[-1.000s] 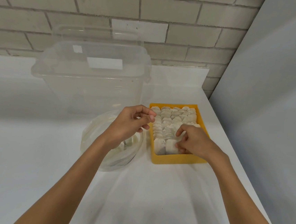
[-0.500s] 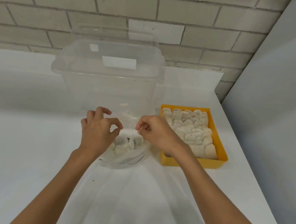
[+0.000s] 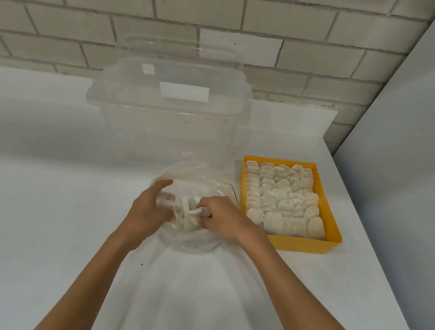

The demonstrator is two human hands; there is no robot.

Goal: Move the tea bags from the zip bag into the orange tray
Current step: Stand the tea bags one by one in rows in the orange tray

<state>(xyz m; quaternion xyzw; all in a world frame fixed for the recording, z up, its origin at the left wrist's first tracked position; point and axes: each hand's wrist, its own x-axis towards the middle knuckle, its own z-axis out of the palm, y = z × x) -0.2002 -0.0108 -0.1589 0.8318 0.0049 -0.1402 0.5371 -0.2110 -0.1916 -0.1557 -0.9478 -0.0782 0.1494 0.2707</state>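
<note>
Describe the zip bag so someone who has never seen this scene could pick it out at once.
On the white table, find the big clear bin by the brick wall. In front of it, left of the orange tray, lies the zip bag, gripped by the left hand with the right hand grasping tea bags inside. Unlike the rigid bin and tray, it is soft, crumpled film.

clear zip bag (image 3: pixel 190 239) (open, few tea bags (image 3: pixel 189 216)), orange tray (image 3: pixel 307 244) nearly full
</note>
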